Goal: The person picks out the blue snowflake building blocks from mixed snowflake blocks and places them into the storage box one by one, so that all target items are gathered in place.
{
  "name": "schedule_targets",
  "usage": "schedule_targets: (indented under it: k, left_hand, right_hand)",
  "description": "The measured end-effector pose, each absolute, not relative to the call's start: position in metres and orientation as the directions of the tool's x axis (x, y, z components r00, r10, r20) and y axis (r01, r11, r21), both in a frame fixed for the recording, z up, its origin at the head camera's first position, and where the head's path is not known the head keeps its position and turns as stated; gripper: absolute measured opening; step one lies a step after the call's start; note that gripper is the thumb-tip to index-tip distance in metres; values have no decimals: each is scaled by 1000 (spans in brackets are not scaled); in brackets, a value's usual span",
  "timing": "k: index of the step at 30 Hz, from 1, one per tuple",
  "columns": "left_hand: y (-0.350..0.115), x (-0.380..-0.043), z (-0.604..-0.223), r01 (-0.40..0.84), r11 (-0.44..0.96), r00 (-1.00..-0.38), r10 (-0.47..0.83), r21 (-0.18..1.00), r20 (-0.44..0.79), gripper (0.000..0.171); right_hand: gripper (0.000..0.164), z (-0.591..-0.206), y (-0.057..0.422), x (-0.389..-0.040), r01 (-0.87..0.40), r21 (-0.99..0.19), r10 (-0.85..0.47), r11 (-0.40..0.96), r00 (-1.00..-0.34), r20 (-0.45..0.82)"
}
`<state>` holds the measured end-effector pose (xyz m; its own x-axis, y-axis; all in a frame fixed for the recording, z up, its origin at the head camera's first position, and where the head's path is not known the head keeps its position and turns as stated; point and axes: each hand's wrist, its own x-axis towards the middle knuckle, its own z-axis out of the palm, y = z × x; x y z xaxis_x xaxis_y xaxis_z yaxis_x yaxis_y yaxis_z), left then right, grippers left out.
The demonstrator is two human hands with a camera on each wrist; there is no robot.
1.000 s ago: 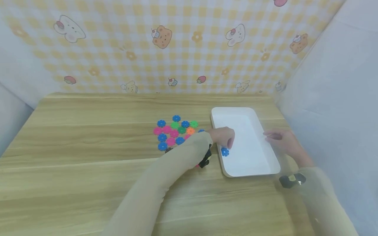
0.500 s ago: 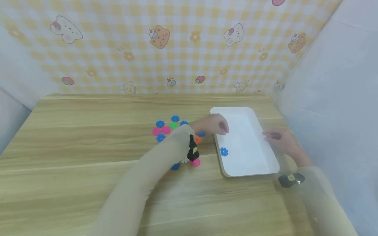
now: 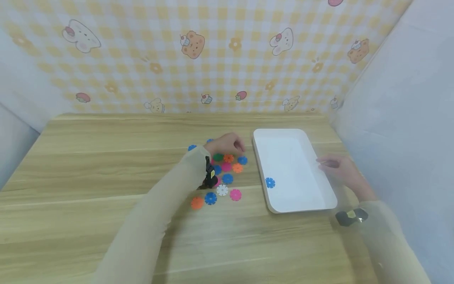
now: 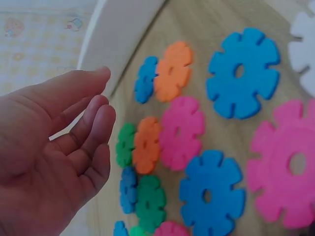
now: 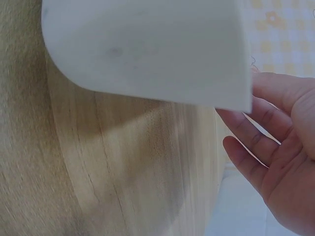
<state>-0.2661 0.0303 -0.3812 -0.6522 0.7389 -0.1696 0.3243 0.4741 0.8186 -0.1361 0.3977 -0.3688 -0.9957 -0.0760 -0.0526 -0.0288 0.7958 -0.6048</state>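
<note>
My left hand (image 3: 228, 144) is over the far side of a cluster of flower-shaped plastic discs on the table. In the left wrist view its fingers are loosely bent, a gap lies between thumb and fingertips, and nothing is held. Close by it lie an orange disc (image 3: 228, 158), a blue disc (image 3: 242, 160) and a green disc (image 4: 151, 202). My right hand (image 3: 338, 169) holds the right rim of a white tray (image 3: 296, 173) between thumb and fingers; the right wrist view shows the tray's outer wall (image 5: 147, 54). One blue notched disc (image 3: 270, 182) lies inside, near the left wall.
More discs spread toward me: a white one (image 3: 222, 190), a pink one (image 3: 235, 195) and an orange one (image 3: 197, 203). My left forearm hides part of the cluster. A checked cloth (image 3: 227, 71) hangs behind the wooden table (image 3: 88, 165), with a pale wall (image 3: 400, 130) at right.
My left hand has moved from over the tray leftward to the discs, uncovering the tray's left side. The right hand stays at the rim, and the blue disc in the tray has not moved.
</note>
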Motion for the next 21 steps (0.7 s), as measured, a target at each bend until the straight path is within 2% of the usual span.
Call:
schedule_targets:
  k: [10,21]
  left_hand:
    - [42,-261,-391,333,581,-688,688,742,-230,23]
    - [44,-259,-387,351,618,-692,677,704,-250,23]
  right_hand:
    - [33,-367,397,-135,-4,-607,-61,795,-996,-72]
    - [34,-368,398,-135,-4,-620,-64,785,-995,-74]
